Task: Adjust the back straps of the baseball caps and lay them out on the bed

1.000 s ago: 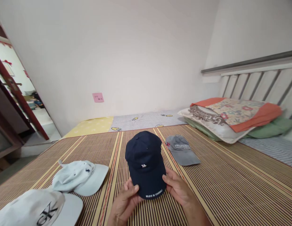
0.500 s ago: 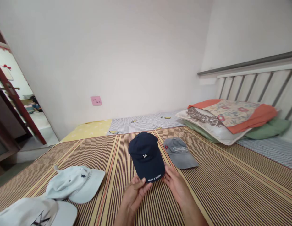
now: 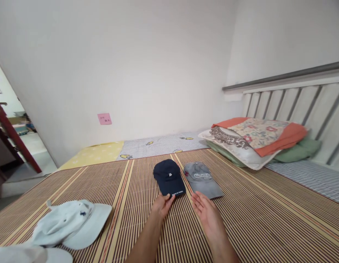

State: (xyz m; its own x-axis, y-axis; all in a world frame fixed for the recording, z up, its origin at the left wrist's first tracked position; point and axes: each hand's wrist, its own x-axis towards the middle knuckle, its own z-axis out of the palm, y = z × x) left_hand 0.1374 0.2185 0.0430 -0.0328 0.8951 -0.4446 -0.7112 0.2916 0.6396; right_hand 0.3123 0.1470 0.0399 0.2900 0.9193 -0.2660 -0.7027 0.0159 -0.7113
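A navy baseball cap (image 3: 167, 178) with small white lettering lies on the striped mat, its brim towards me. My left hand (image 3: 161, 206) pinches the brim's front edge between thumb and fingers. Just right of it sits a grey baseball cap (image 3: 202, 179) with white script on its front. My right hand (image 3: 206, 212) is open, fingers stretched out, by the near edge of the grey cap; whether it touches that cap I cannot tell. At the lower left are a pale mint cap (image 3: 68, 224) and a white cap (image 3: 29, 254), partly cut off by the frame.
The striped bamboo mat (image 3: 136, 219) covers the bed. At the right, a pillow (image 3: 235, 146) with an orange floral cloth (image 3: 268, 133) rests on green fabric against the slatted headboard (image 3: 289, 106). A white wall (image 3: 158, 73) with a pink note (image 3: 104, 118) stands behind.
The navy cap has moved away from me and down onto the mat beside the grey cap. My right hand has let go of its brim; my left still holds it. The view has shifted slightly.
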